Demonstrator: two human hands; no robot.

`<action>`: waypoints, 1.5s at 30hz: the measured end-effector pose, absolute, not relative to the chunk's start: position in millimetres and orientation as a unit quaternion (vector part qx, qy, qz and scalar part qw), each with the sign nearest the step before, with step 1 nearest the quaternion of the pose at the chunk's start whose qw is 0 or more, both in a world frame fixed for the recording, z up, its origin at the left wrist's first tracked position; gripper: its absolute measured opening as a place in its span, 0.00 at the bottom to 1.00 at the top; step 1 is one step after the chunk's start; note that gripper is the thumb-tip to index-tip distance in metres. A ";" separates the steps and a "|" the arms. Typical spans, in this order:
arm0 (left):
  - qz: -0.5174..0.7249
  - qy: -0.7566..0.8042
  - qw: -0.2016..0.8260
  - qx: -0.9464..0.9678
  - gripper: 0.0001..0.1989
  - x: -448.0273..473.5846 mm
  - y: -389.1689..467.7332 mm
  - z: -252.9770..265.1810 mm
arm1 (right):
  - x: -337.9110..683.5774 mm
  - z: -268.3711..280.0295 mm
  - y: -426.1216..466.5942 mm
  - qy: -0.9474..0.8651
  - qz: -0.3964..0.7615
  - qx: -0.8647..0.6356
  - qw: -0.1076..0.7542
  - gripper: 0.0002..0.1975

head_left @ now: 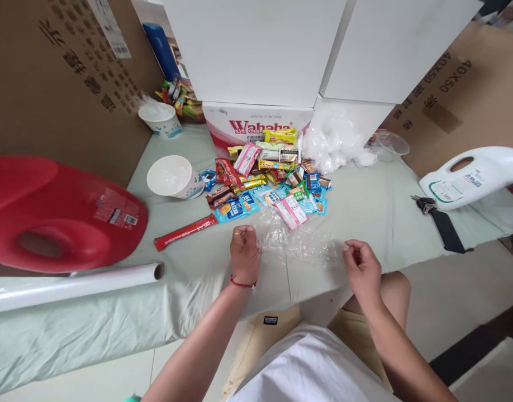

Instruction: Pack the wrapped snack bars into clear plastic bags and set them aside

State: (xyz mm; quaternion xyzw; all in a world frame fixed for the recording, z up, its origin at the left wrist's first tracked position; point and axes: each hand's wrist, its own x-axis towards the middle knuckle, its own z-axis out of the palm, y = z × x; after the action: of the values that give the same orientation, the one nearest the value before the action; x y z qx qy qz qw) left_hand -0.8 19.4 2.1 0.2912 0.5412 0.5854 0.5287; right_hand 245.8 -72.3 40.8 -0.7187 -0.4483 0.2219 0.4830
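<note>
- Film, thin, clear and wrinkled (300, 245), lies on the bench (384, 223) between the two hands, in front of a heap of wrapped snacks (277, 165).
- Left hand (245, 255), with a red cord bracelet (242, 284) at the wrist, is curled into a loose fist, its fingers folded closed on the near-left edge of the film.
- Right hand (362, 267) has thumb and forefinger drawn together at the tips on the film's right end, the other fingers bent inward.
- Pink-and-white packet (291, 211) sits at the front of the heap, its lower end reaching the film.
- Long red packet (186, 231) slants left from the heap.
- White paper cup (193, 185) stands upright just left of the snacks; another patterned cup (167, 127), with clear plastic in it, stands farther back.
- Wahaha carton (223, 124) is directly behind the heap, and a bunch of crumpled clear plastic (334, 142) is at its right.
- Red jug (84, 223) lies on its side at the left, a white roll (93, 283) in front of it.
- White jug (470, 181) lies on its side at the right, near a black object (447, 230) with keys (426, 206) at one end.
</note>
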 end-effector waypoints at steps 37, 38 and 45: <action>0.411 0.542 0.648 0.343 0.25 -86.6 -40.2 51.5 | 217.5 72.6 -61.6 -0.368 0.530 -0.599 0.474 0.20; 0.410 0.561 0.620 0.365 0.24 -90.9 -36.4 47.4 | 221.4 67.1 -57.1 -0.370 0.531 -0.605 0.464 0.20; 0.318 0.638 0.399 0.577 0.25 -99.1 10.1 21.0 | 242.8 20.4 -6.2 -0.478 0.465 -0.636 0.389 0.16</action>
State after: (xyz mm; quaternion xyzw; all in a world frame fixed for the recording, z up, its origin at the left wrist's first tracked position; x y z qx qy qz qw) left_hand -99.1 10.1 21.0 0.5767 0.6379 0.3184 0.3989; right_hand 242.8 -6.2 20.4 -0.6360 -0.4779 0.4646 0.3890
